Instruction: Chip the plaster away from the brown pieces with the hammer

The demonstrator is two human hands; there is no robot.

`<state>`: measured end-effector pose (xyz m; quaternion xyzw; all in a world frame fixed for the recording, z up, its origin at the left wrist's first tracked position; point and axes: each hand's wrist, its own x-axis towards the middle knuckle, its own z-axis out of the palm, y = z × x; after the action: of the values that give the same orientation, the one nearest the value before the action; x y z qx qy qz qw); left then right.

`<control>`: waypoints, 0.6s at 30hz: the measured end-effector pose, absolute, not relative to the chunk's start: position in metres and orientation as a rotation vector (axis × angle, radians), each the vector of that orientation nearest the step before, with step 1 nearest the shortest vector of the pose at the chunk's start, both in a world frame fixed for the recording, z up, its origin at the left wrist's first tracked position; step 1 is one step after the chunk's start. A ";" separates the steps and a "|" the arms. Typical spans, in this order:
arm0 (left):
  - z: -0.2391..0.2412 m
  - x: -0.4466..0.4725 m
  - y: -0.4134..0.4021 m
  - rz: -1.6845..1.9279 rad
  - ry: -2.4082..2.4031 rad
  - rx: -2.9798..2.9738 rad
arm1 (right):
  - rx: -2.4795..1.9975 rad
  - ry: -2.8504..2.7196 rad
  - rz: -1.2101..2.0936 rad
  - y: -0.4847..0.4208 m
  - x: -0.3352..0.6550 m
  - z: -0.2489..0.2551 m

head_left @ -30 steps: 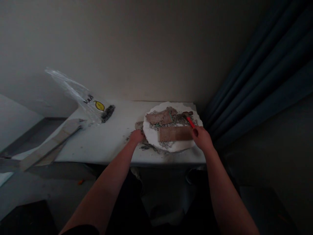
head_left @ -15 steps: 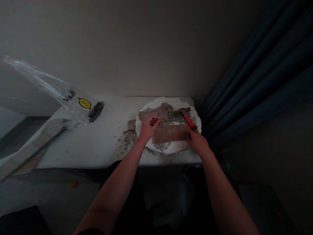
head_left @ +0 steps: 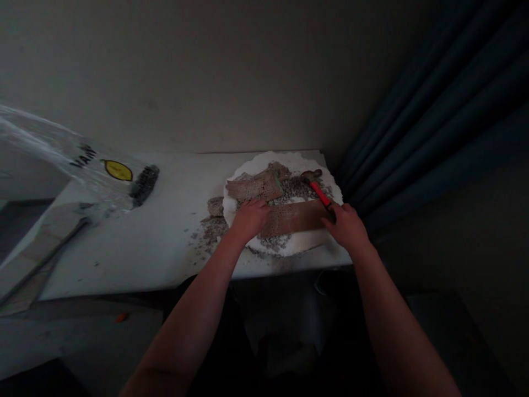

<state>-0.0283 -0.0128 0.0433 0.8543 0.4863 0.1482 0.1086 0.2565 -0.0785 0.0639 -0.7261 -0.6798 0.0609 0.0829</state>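
A round white slab (head_left: 289, 242) lies on the white table (head_left: 165, 242) by the wall. On it rest two brown perforated slabs: a long one (head_left: 295, 218) near me and a broken one (head_left: 256, 186) behind it, with grey rubble around them. My left hand (head_left: 250, 218) presses down on the left end of the long slab, fingers curled over it. My right hand (head_left: 347, 225) holds the right end, beside the red handle of a hammer (head_left: 316, 187) that lies on the white slab.
A clear plastic bag (head_left: 95, 165) with a yellow label and dark grit sits at the table's left. Long pale boards (head_left: 37, 253) lean at the far left. A dark blue curtain (head_left: 433, 121) hangs close on the right. Rubble (head_left: 209, 231) spills left of the slab.
My left hand went from the table's rubble up over the white slab and has come down onto the long slab's left end. My right hand stayed at its right end.
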 end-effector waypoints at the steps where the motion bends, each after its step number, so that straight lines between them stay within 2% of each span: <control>1: 0.043 -0.027 -0.014 0.505 1.430 2.462 | -2.204 -2.011 0.159 -0.078 0.260 0.062; 4: 0.039 -0.022 -0.014 0.774 1.407 2.169 | -2.293 -1.990 0.165 -0.077 0.267 0.058; 7: 0.032 -0.014 -0.013 0.890 1.365 1.947 | -2.291 -2.002 0.194 -0.076 0.268 0.056; 18: 0.019 -0.008 -0.002 0.830 1.338 2.031 | -2.243 -2.013 0.228 -0.075 0.268 0.056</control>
<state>-0.0077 -0.0024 0.0192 0.7582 0.4996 0.3097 0.2820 0.2684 -0.0749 0.0556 -0.7408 -0.6649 0.0753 0.0595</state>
